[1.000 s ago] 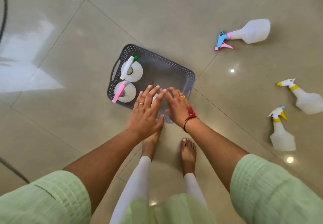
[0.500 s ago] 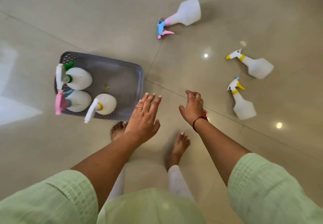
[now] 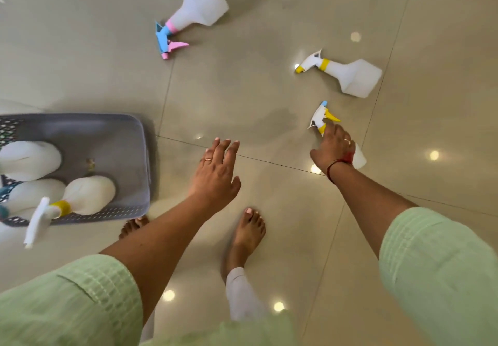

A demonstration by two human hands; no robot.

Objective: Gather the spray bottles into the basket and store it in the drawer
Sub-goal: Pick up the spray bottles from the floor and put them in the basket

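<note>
- The right hand [image 3: 332,147] reaches down onto a spray bottle with a yellow trigger [image 3: 322,119] lying on the floor [image 3: 256,97], fingers over its neck; whether they have closed on it cannot be told.
- The left hand [image 3: 217,173] hovers open and empty, fingers spread, just right of the grey basket [image 3: 126,140].
- The basket holds three white bottles, one with a yellow collar [image 3: 89,194].
- Farther off on the floor lie a yellow-collared bottle [image 3: 347,74] and a bottle with a blue and pink trigger [image 3: 196,8], well apart.
</note>
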